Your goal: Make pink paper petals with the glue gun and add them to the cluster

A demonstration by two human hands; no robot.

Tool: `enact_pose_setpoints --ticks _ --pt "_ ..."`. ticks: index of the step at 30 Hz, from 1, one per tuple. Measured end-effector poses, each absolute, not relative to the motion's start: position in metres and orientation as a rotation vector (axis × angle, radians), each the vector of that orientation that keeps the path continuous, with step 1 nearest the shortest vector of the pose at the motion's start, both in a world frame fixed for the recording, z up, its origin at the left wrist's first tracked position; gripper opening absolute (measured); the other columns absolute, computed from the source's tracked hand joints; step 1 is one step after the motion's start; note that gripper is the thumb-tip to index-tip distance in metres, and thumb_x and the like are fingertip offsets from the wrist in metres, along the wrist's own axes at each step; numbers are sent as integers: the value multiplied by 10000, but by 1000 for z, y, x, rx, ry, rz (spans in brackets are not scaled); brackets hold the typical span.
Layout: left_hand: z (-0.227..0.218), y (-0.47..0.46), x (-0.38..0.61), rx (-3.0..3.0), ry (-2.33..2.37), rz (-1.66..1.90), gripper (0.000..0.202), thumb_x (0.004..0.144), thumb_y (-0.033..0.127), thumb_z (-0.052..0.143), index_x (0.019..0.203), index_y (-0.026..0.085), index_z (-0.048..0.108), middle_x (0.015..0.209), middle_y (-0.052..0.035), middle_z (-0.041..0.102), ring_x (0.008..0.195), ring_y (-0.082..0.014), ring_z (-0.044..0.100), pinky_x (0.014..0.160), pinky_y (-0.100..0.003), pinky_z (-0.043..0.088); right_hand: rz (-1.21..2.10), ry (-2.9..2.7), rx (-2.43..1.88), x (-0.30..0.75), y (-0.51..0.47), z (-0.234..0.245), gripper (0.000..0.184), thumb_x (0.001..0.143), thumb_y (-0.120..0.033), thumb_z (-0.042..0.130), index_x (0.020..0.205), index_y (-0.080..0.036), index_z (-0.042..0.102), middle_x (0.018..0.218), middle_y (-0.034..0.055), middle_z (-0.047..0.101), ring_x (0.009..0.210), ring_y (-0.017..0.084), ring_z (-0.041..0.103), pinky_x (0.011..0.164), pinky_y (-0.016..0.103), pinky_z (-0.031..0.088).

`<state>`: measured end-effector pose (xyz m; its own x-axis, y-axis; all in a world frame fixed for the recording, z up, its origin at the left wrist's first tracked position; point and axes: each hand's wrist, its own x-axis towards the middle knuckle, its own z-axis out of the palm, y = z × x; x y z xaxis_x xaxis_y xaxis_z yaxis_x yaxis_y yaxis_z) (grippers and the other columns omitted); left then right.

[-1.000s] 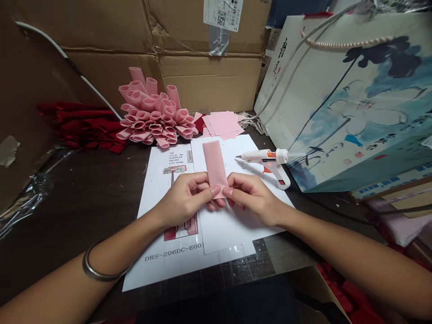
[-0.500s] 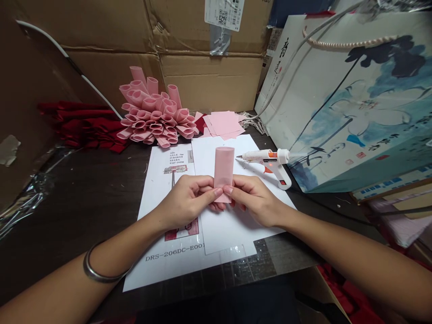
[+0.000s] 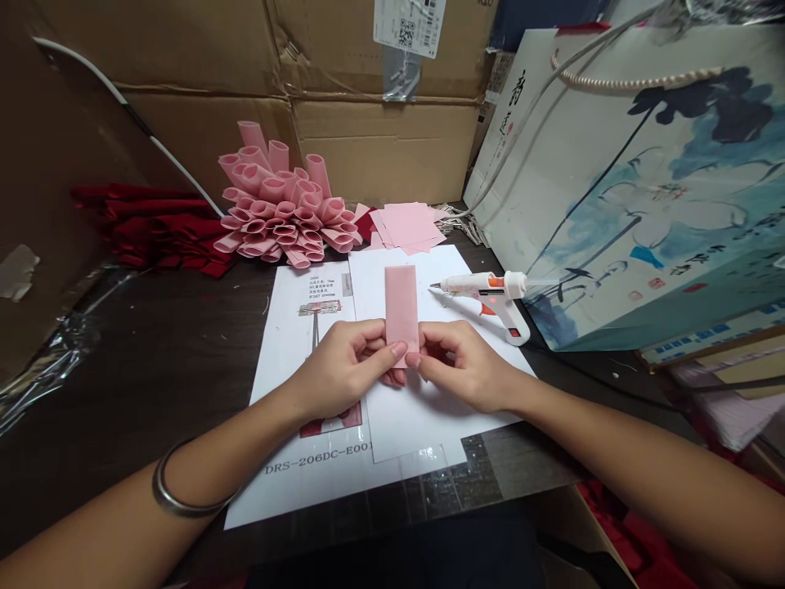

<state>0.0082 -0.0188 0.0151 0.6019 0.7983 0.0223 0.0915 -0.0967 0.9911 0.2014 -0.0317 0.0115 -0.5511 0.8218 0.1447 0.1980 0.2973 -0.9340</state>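
Observation:
A pink felt tube (image 3: 401, 304), pressed rather flat, stands upright between my hands above the white paper sheets (image 3: 398, 425). My left hand (image 3: 348, 358) is closed on its lower left side, thumb across the front and fingers behind. My right hand (image 3: 463, 360) pinches the lower right edge, its thumb tip close to the left one. Just beyond my right hand a white hot glue gun (image 3: 491, 288) lies on the paper, nozzle to the left and a small light glowing on its body.
Behind the paper is a heap of pink tubes (image 3: 275, 196), with flat pink felt squares (image 3: 408, 225) and metal clips (image 3: 463, 222) beside it. Dark red felt (image 3: 159, 229) lies at left. Cardboard boxes (image 3: 383, 151) wall the back; a large paper bag (image 3: 638, 188) stands at right.
The pink tube has shifted slightly left and turned, and its top opening now looks flatter. My right fingers have moved a little at its edge. The glue gun has stayed put.

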Motion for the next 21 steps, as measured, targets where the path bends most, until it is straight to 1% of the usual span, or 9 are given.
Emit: enact_pose_setpoints --ticks 3,5,7,10,12,14,17,19,21 --pt "18 -20 9 1577 809 652 201 905 272 590 813 103 647 666 -29 664 627 -104 643 605 -185 527 1290 -1827 -901 202 -31 9 127 883 -276 579 845 -154 588 733 17 598 626 126 477 577 274 363" --pt "20 -21 9 1591 837 653 222 908 275 586 770 109 637 611 -10 636 570 -86 608 555 -165 498 1291 -1743 -900 201 -30 7 142 882 -291 597 838 -157 576 707 0 565 602 114 465 552 265 351" --pt "20 -21 9 1608 838 680 212 907 272 583 786 110 645 590 6 613 541 -74 581 528 -153 479 1316 -1667 -859 200 -31 6 163 895 -297 597 808 -166 559 688 -17 551 560 91 446 520 249 334" --pt "19 -20 8 1606 797 686 203 911 270 566 868 102 672 691 -23 665 597 -89 623 573 -171 514 1381 -1572 -773 197 -33 8 174 910 -298 598 797 -175 550 692 -23 589 546 75 478 504 228 350" --pt "18 -18 8 1604 778 670 232 923 275 548 873 95 685 758 -53 702 628 -100 652 605 -184 534 1385 -1544 -765 196 -33 9 175 900 -299 618 787 -176 565 671 -22 610 569 85 524 521 229 387" --pt "17 -17 9 1592 773 667 257 933 282 541 853 92 695 756 -61 716 616 -100 664 600 -181 541 1330 -1535 -810 196 -32 9 168 878 -297 645 773 -172 602 668 -10 634 605 104 566 557 245 429" --pt "18 -17 9 1549 781 678 257 930 280 555 823 98 702 729 -56 723 598 -101 675 583 -174 551 1209 -1507 -902 195 -30 7 138 830 -289 690 776 -164 673 744 28 682 677 132 604 622 280 466" --pt "19 -17 9 1539 791 688 250 923 275 567 810 100 706 730 -60 730 610 -108 687 594 -176 561 1169 -1455 -949 194 -30 6 124 799 -288 715 788 -165 696 736 28 682 656 132 596 601 281 458" --pt "18 -17 9 1528 790 701 243 919 282 576 831 98 709 747 -70 740 647 -124 707 624 -189 576 1179 -1396 -955 193 -31 6 121 779 -286 727 776 -170 692 667 8 659 581 115 564 534 263 430"
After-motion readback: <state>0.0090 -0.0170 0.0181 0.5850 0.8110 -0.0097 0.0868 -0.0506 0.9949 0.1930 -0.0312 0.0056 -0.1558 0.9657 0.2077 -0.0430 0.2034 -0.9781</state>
